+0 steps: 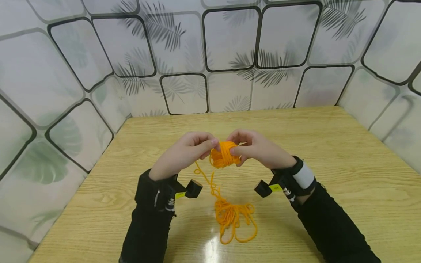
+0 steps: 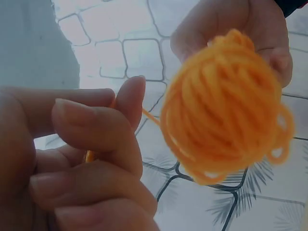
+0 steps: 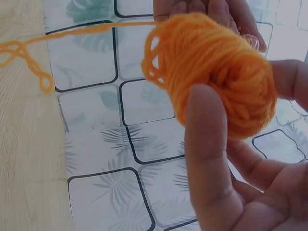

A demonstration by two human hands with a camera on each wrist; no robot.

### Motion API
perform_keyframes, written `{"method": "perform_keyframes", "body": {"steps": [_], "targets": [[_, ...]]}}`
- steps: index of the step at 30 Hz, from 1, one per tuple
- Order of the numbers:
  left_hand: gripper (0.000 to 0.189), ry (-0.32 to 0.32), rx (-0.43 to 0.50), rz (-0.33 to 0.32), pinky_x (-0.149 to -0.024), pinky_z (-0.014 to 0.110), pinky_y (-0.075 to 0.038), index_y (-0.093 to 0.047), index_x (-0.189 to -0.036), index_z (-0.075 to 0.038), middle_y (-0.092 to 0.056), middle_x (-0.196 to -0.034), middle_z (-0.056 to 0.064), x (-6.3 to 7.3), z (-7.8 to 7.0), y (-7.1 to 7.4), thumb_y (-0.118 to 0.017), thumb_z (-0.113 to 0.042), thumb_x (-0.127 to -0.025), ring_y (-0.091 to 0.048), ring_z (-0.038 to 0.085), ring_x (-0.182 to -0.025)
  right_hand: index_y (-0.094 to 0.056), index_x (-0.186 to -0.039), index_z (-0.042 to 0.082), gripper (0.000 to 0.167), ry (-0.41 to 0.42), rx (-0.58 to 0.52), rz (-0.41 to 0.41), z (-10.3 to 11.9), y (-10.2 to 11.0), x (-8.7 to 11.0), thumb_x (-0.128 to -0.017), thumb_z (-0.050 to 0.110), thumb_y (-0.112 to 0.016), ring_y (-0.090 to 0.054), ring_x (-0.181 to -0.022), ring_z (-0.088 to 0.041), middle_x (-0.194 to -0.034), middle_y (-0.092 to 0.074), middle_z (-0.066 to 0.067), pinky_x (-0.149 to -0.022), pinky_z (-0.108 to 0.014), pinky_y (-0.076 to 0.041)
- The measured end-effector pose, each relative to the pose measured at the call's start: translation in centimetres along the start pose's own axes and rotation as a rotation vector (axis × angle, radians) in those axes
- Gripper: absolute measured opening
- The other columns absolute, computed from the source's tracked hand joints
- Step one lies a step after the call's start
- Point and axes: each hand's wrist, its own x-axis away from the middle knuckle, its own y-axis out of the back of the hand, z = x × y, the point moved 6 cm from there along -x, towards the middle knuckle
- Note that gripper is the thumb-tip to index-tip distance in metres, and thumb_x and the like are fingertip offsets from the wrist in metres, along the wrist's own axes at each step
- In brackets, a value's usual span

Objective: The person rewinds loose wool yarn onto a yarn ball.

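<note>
An orange ball of yarn (image 1: 226,155) is held above the wooden table, between the two hands. The right hand (image 1: 255,147) grips its right end, with the thumb (image 3: 208,144) pressed on the wound strands in the right wrist view. On the other side, the left hand (image 1: 188,151) pinches a strand between thumb and fingers; in the left wrist view that strand (image 2: 151,116) runs from the fingertips to the ball. Small loops stick out from the ball's end. Below the left hand, a twisted tail of yarn (image 1: 208,179) hangs down to a loose pile (image 1: 230,215) on the table.
The wooden table (image 1: 312,138) reaches back to walls (image 1: 230,91) patterned with leaves and dark rounded outlines. The loose yarn lies between the forearms. Each wrist wears a black strap with a small camera block, the left one (image 1: 194,189) and the right one (image 1: 263,189).
</note>
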Motion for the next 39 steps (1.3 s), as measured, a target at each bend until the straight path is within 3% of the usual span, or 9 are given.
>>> {"method": "perform_keyframes", "body": {"steps": [11, 19, 27, 39], "targets": [[0.024, -0.021, -0.074, 0.009, -0.049, 0.026, -0.027, -0.064, -0.098, -0.008, -0.045, -0.069, 0.006, 0.4, -0.9, -0.5, -0.043, -0.022, -0.099, -0.028, 0.018, -0.05, -0.043, -0.118, -0.004, 0.031, 0.01, -0.122, -0.196, -0.3, 1.3, -0.3, -0.091, 0.009, -0.052, -0.058, -0.087, -0.025, -0.109, -0.051, -0.018, -0.075, -0.039, -0.052], [0.025, -0.065, -0.086, 0.043, -0.049, 0.025, -0.027, -0.065, -0.104, -0.008, -0.047, -0.068, 0.005, 0.1, -1.1, -1.3, -0.043, -0.017, -0.099, -0.029, 0.016, -0.05, -0.042, -0.118, 0.0, 0.027, 0.075, -0.247, -0.301, 0.3, 1.8, 0.1, -0.094, 0.009, -0.047, -0.058, -0.089, -0.019, -0.112, -0.049, -0.014, -0.076, -0.031, -0.052], [0.025, -0.077, -0.102, 0.088, -0.05, 0.024, -0.027, -0.066, -0.104, -0.005, -0.045, -0.066, 0.003, -0.4, -1.1, -2.2, -0.042, -0.015, -0.099, -0.029, 0.015, -0.049, -0.044, -0.115, 0.009, 0.019, 0.173, -0.427, -0.297, 1.2, 1.8, 0.6, -0.096, 0.009, -0.044, -0.058, -0.091, -0.015, -0.111, -0.049, -0.007, -0.076, -0.026, -0.051], [0.025, -0.071, -0.096, 0.113, -0.053, 0.024, -0.028, -0.064, -0.105, -0.003, -0.05, -0.069, 0.001, -0.7, -1.0, -2.5, -0.042, -0.013, -0.099, -0.033, 0.015, -0.055, -0.041, -0.121, 0.007, 0.027, 0.274, -0.603, -0.188, 2.0, 1.5, 1.0, -0.094, 0.011, -0.039, -0.055, -0.087, -0.016, -0.107, -0.052, -0.005, -0.075, -0.025, -0.05]]}}
